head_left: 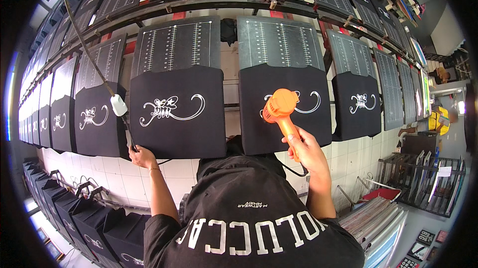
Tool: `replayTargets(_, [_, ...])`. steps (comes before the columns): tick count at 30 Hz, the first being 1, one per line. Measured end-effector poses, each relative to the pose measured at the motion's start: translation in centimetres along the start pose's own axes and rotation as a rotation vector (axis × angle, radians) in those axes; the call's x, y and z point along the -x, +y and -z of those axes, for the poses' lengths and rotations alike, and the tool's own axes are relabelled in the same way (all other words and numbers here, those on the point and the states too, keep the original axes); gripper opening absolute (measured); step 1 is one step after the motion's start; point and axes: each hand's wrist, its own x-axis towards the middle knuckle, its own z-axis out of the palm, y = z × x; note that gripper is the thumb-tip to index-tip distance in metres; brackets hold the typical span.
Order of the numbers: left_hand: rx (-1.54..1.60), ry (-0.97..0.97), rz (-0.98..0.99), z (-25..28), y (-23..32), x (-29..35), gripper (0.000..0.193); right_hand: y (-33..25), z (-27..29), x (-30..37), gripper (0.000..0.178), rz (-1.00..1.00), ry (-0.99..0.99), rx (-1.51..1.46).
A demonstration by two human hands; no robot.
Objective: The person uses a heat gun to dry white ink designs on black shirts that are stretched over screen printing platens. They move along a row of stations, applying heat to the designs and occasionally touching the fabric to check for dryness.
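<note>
Printed cloth (256, 123) is apparently being heated; gun (282, 104) is gripped by closed right fingers (303, 141), cord (128, 128) by curled left fingers (134, 155); even sweeping seems called for

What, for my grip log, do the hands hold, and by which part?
Right hand: orange blower, by its handle. Left hand: black cord, below its white connector.

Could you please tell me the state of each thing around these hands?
Orange heat gun: held; on or off unclear
Right hand: closed around its handle
Left hand: closed around black cord
White connector: hanging, cord attached
Black shirts: spread on boards, printed white
</note>
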Motion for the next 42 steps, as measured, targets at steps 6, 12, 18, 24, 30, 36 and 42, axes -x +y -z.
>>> replayTargets(6, [-0.004, -0.010, 0.030, 0.6, 0.8, 0.4, 0.035, -0.3, -0.7, -0.6, 0.036, 0.024, -0.018, 0.006])
replayTargets(12, [0.002, -0.024, 0.028, 0.3, 0.3, 0.1, 0.036, -0.9, -1.2, -1.5, 0.036, 0.013, 0.009, 0.018])
replayTargets(18, [-0.014, -0.009, -0.003, -0.1, -0.1, -0.1, 0.037, -1.1, -1.0, -1.9, 0.035, 0.030, 0.002, 0.019])
replayTargets(24, [-0.037, -0.033, 0.053, 0.1, 0.0, 0.0, 0.037, -1.4, -0.5, -1.6, 0.035, 0.033, -0.034, 0.042])
replayTargets(30, [-0.052, -0.074, -0.030, 0.4, -0.5, -0.1, 0.036, -0.9, 0.8, -0.8, 0.035, 0.035, -0.059, 0.043])
replayTargets(36, [-0.002, -0.142, -0.236, 2.4, -4.8, -1.1, 0.038, -0.8, 0.4, 0.6, 0.036, 0.060, -0.008, 0.168])
replayTargets(42, [-0.166, -0.084, -0.098, 4.8, -10.2, -6.7, 0.048, 0.2, -4.0, -0.3, 0.049, -0.029, -0.240, -0.420])
